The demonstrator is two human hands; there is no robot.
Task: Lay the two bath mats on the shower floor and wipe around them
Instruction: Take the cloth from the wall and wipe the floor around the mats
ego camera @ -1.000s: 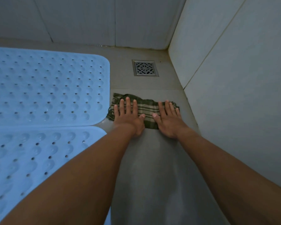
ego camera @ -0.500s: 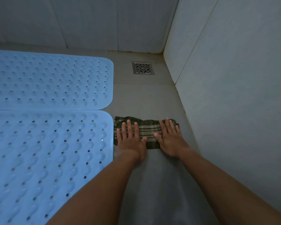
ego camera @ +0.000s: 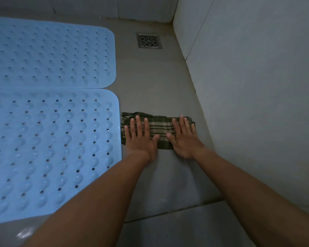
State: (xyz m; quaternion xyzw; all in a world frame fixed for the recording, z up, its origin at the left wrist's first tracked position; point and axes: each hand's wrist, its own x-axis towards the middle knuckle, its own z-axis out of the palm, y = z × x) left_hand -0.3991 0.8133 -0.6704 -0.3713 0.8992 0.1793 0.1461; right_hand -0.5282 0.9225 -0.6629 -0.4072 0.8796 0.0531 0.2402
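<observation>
Two light blue perforated bath mats lie flat side by side on the grey shower floor: the far mat (ego camera: 50, 56) and the near mat (ego camera: 48, 148), their long edges almost meeting. A green and beige plaid cloth (ego camera: 161, 129) lies on the bare floor strip between the near mat's right edge and the right wall. My left hand (ego camera: 141, 138) presses flat on the cloth's left half with fingers straight. My right hand (ego camera: 184, 138) presses flat on its right half. The cloth's left fringe touches the near mat's edge.
A square metal drain grate (ego camera: 149, 41) sits in the floor near the far right corner. Tiled walls rise at the back (ego camera: 114, 6) and along the right (ego camera: 257, 86). A floor tile seam (ego camera: 177, 211) crosses under my forearms.
Both hands have dragged the cloth towards me along the strip, from beside the far mat to beside the near mat, farther from the drain.
</observation>
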